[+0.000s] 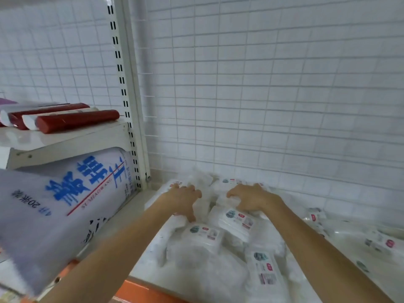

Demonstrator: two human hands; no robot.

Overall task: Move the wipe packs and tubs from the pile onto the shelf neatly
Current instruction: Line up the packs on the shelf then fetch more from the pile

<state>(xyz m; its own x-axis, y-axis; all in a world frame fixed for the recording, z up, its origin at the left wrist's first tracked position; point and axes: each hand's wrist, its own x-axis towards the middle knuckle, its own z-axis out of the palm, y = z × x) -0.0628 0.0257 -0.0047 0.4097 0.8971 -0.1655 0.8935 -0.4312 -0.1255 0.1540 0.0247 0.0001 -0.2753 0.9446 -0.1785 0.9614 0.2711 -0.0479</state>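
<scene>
- Both arms stretch far; left hand (185, 199) curls its fingers round a white pack, right hand (253, 199) curls over the wipe packs (238, 219) heaped on the shelf (150, 254).
- Blur smears labels; fingertips are buried in the pile.

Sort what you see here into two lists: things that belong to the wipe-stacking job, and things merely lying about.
Belongs to the job:
wipe packs
shelf
left hand
right hand

Just lying about:
red and white rolls on the upper left shelf
large bag with blue lettering lying beneath them
</scene>
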